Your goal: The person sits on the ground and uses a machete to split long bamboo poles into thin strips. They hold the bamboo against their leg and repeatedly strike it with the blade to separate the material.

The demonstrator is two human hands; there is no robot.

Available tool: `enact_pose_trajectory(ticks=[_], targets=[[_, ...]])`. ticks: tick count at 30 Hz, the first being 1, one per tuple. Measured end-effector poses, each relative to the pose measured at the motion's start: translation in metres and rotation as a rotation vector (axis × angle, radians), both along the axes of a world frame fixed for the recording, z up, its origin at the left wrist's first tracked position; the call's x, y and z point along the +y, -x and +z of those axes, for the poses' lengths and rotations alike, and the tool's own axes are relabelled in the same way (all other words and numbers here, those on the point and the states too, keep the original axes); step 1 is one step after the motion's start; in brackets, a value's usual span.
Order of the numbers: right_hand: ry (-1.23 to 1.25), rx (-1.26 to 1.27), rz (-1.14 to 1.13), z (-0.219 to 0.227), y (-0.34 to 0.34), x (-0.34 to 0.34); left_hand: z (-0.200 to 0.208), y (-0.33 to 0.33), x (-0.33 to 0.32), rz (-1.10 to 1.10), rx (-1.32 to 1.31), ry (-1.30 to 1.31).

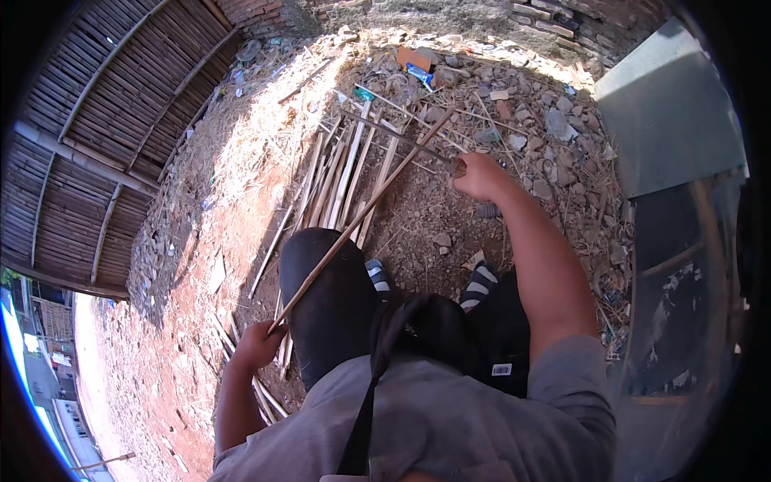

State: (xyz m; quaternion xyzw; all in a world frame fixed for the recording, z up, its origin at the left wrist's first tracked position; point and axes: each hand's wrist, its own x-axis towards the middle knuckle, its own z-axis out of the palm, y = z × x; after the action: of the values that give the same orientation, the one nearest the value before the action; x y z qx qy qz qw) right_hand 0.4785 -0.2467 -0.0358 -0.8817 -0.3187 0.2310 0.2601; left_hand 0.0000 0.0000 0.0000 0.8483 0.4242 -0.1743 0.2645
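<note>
My left hand (259, 347) grips the lower end of a long thin wooden or bamboo stick (361, 220). That stick slants up and to the right, passing over my left knee (321, 257). In my right hand (482, 177) is the handle of a long, dark-bladed machete (384, 131), its blade pointing up and to the left. Near the stick's far end the blade and the stick cross; whether they touch, I cannot tell. Beneath them, several pale split strips (347, 173) lie in a loose bundle on the ground.
Stones and rubble (554, 153) cover the ground ahead and to the right. A bamboo slat wall (120, 104) stands at the left, a grey metal sheet (675, 104) at the right. A brick wall (554, 24) closes the back. More strips lie beside my left arm.
</note>
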Motion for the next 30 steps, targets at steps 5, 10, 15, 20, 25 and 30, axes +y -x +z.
enact_pose_trajectory(ticks=[5,10,15,20,25,30], targets=[[-0.093,-0.170,0.134,0.003,0.017,0.014,0.004,0.007,0.001,0.018,-0.001,0.047],[0.028,-0.206,0.388,0.022,0.042,0.018,-0.014,0.002,0.001,0.017,-0.005,0.052],[0.079,-0.113,0.160,0.007,0.005,0.002,0.009,-0.012,-0.003,0.024,0.004,0.059],[0.034,-0.195,0.291,0.026,0.045,0.025,-0.003,0.002,0.002,0.058,-0.025,0.126],[0.001,-0.131,0.301,0.007,0.033,0.023,-0.005,-0.007,0.005,-0.014,0.029,0.051],[0.057,-0.089,0.113,0.006,0.009,0.020,0.004,-0.007,0.009,-0.024,0.053,0.113]])
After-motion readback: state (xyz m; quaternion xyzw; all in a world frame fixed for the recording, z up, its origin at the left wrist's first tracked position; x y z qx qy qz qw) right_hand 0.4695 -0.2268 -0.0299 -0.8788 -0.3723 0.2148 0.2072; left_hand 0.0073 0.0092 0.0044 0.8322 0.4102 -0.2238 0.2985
